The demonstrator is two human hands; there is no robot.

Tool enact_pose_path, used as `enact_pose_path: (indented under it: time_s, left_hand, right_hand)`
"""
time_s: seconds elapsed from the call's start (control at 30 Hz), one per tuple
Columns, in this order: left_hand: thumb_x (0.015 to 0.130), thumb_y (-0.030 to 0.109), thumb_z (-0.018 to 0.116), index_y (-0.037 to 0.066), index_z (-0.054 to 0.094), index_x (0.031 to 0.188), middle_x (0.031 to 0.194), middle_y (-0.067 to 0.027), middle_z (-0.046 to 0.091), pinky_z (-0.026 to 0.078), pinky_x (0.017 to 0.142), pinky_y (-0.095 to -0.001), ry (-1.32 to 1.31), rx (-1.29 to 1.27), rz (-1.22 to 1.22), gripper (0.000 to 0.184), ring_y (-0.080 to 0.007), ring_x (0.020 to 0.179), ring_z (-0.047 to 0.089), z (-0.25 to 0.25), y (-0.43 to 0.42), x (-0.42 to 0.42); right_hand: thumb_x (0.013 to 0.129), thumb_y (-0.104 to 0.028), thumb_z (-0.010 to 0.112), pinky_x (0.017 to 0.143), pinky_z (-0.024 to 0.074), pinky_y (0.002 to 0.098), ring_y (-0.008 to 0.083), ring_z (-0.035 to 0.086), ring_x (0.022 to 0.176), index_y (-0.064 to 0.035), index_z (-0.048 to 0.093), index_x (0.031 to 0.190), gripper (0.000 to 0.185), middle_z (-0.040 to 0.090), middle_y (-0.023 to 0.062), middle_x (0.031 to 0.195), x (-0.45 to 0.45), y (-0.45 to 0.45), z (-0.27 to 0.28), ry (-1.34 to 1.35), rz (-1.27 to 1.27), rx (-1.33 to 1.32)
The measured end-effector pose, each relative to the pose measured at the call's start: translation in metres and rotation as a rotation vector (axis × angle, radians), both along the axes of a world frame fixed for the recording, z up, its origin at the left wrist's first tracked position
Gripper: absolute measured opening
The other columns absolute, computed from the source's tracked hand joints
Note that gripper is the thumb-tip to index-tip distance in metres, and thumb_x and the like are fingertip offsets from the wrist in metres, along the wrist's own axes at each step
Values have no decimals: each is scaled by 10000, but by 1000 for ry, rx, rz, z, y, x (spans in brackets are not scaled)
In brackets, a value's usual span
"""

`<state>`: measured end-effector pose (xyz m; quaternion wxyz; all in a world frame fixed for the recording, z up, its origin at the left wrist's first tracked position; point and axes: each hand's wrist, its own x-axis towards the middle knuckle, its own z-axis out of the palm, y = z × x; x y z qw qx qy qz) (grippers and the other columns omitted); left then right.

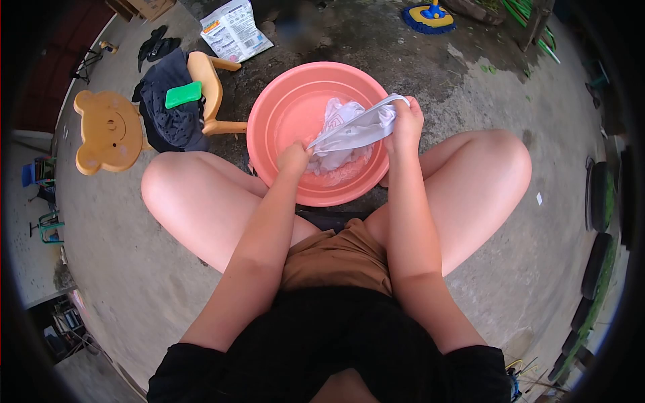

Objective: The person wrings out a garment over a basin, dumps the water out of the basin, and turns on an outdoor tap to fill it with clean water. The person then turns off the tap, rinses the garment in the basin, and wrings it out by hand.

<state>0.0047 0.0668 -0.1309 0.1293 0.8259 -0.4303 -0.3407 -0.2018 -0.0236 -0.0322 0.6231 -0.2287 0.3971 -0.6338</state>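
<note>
A wet white cloth garment with a faint printed mark is stretched between my hands over a pink basin. My left hand is closed on its lower left end, near the basin's front rim. Higher up, at the right rim, my right hand grips the other end, with a band of the fabric pulled taut. Part of the cloth hangs down into the shallow, sudsy water. Whether it is one piece or two, I cannot tell.
Left of the basin, a small yellow bear-faced chair carries dark clothes and a green bar or case. A white printed packet lies behind it. A blue-and-yellow brush head rests at the back right. Old tires line the right edge.
</note>
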Motion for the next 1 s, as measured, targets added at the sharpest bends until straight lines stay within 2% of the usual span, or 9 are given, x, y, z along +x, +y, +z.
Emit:
enact_pose_path:
  time_s: [0.07,0.17,0.27,0.4,0.63,0.7,0.77,0.9,1.0]
  left_hand:
    - [868,249,558,34,560,973,876,-101,649,519,650,-347,421,67,201,239,-216,801,632,-20,-1,5]
    - [889,177,492,27,545,998,919,-87,621,543,684,-305,1086,-14,709,193,-175,855,613,-22,-6,11]
    - [892,108,488,47,547,990,907,-82,613,556,736,-285,1232,-198,1003,129,-208,895,616,-7,-22,24]
    - [902,107,464,42,554,941,851,-52,596,559,723,-275,1303,-411,1000,118,-176,845,612,65,-39,31]
    - [895,138,453,66,532,848,761,-22,533,522,544,-229,1417,-799,672,117,-101,650,529,173,-65,38]
    - [868,131,463,66,531,848,742,-10,527,401,447,-211,1301,-891,657,95,-90,598,504,210,-67,27]
    - [855,164,469,65,534,852,726,-2,523,330,424,-232,1243,-899,441,119,-97,569,488,218,-72,33]
    - [841,234,486,56,546,879,713,-13,530,302,430,-241,1028,-788,461,192,-100,543,474,181,-81,45]
    - [823,281,491,37,560,906,685,-23,531,310,439,-245,849,-593,539,267,-98,539,467,138,-74,38]
  right_hand:
    - [821,-35,528,524,436,262,118,507,576,-67,470,766,86,537,34,684,0,-1,-3,6,-35,13]
    - [830,-55,523,533,422,249,116,509,607,-31,481,853,54,534,44,725,2,-6,-15,230,-90,112]
    - [856,-115,519,536,434,255,108,505,608,-47,479,943,118,539,34,751,3,-6,-24,509,-62,184]
    - [859,-131,516,549,438,257,111,520,648,-48,473,1019,185,543,38,791,6,-13,-14,512,9,129]
    - [858,-91,544,601,463,271,134,545,703,-14,465,1009,187,552,61,821,8,-17,110,270,64,-95]
    - [866,-94,549,619,478,273,138,565,723,-7,470,1013,188,569,67,830,9,-20,136,201,69,-170]
    - [863,-103,562,626,479,270,138,570,723,-7,483,1003,187,580,67,826,8,-25,146,224,79,-201]
    - [840,-113,580,619,473,265,119,566,712,-28,512,983,179,590,56,825,3,-39,112,352,131,-109]
    - [805,-119,580,558,444,255,109,547,649,-25,526,957,187,584,48,787,1,-45,42,537,151,49]
